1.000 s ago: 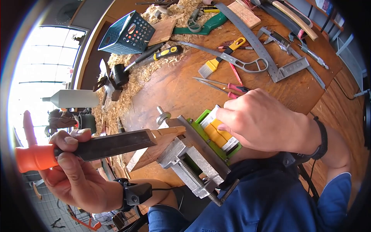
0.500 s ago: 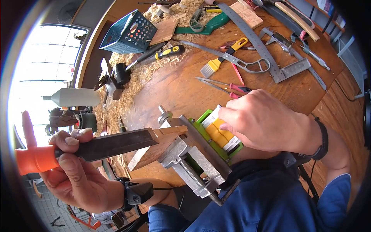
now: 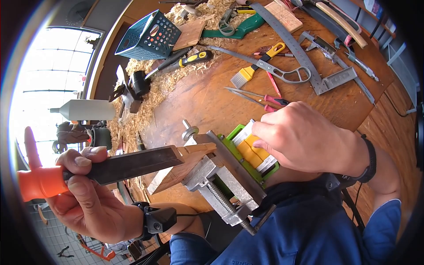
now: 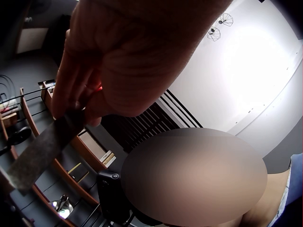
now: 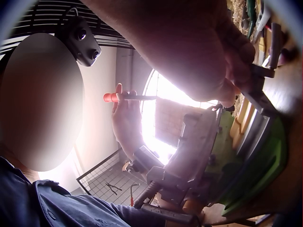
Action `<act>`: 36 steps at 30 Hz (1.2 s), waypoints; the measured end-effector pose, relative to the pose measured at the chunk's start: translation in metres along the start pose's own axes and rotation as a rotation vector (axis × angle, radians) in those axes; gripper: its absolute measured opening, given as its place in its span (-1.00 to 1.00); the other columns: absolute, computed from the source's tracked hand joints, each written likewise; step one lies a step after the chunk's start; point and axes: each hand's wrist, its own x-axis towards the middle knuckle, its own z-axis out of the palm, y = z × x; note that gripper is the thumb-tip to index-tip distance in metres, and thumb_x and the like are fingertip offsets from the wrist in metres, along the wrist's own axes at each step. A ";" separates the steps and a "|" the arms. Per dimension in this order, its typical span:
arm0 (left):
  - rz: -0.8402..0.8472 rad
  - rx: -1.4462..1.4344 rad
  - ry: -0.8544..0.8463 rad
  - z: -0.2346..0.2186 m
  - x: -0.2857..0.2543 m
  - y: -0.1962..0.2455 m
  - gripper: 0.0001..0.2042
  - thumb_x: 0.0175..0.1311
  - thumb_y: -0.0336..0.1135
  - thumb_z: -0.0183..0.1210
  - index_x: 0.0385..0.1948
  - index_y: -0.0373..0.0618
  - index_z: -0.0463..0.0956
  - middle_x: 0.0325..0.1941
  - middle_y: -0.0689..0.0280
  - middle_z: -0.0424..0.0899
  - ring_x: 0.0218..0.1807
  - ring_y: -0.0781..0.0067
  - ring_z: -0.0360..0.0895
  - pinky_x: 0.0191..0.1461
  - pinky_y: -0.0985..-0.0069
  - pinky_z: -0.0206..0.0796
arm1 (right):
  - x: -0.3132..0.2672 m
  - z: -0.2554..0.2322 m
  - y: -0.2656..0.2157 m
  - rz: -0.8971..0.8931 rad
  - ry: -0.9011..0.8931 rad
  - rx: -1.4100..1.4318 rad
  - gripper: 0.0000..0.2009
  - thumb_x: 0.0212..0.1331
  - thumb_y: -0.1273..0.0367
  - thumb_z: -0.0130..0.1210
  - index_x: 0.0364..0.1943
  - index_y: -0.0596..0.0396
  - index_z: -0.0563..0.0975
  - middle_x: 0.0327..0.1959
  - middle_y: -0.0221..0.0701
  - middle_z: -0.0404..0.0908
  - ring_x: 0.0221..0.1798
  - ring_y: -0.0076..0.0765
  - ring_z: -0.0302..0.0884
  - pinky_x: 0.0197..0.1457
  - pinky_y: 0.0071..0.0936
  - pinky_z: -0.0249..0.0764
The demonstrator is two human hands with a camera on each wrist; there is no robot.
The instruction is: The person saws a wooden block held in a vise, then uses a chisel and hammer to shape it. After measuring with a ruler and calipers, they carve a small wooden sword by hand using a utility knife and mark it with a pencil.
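Note:
My left hand (image 3: 99,210) pinches a chisel (image 3: 137,165) between thumb and fingers where its dark blade meets the orange handle (image 3: 42,182). The blade points right, its tip right at the stepped end of a wooden block (image 3: 170,176). A metal vise (image 3: 221,194) grips that block. My right hand (image 3: 304,139) has its fingers curled over the end of a green-framed holder (image 3: 247,165) with yellow blocks (image 3: 251,150) and pale strips, beside the vise; the undersides of these fingers are hidden in the head view. In the left wrist view the chisel blade (image 4: 45,151) is dim.
Beyond the hands lie scissors (image 3: 282,75), a brush (image 3: 243,77), pink-handled files (image 3: 274,101), a steel square (image 3: 318,81) and calipers (image 3: 322,46). Wood shavings (image 3: 150,104) cover the left side of the bench, near a teal basket (image 3: 150,37) and a white bottle (image 3: 88,110).
The head view has drifted slightly, so the bench and vise sit a little further right. Both hands keep nearly the same pose, with the chisel tip still at the block.

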 end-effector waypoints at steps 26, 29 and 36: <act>0.005 0.090 0.008 0.007 0.003 0.006 -0.34 0.53 -0.39 0.10 0.53 -0.45 0.00 -0.18 0.15 0.73 -0.09 0.34 0.74 0.15 0.32 0.59 | 0.001 0.000 0.000 0.011 0.022 0.031 -0.93 0.15 0.49 0.09 -0.35 0.19 0.58 -0.51 -0.14 0.64 -0.33 0.02 0.73 -0.18 -0.16 0.66; -0.006 0.086 0.021 0.007 0.002 0.007 -0.35 0.52 -0.40 0.11 0.52 -0.45 0.02 -0.18 0.15 0.73 -0.10 0.34 0.73 0.16 0.30 0.58 | 0.000 0.001 0.001 0.009 0.033 0.032 -0.93 0.15 0.49 0.08 -0.36 0.18 0.57 -0.51 -0.14 0.64 -0.34 0.02 0.73 -0.18 -0.17 0.66; -0.010 0.049 0.036 0.007 0.000 0.007 -0.37 0.51 -0.40 0.13 0.50 -0.45 0.07 -0.19 0.13 0.73 -0.11 0.32 0.75 0.15 0.32 0.60 | -0.003 0.006 0.003 -0.004 0.063 0.037 -0.89 0.18 0.46 0.09 -0.27 0.18 0.59 -0.46 -0.17 0.61 -0.30 -0.02 0.69 -0.14 -0.16 0.64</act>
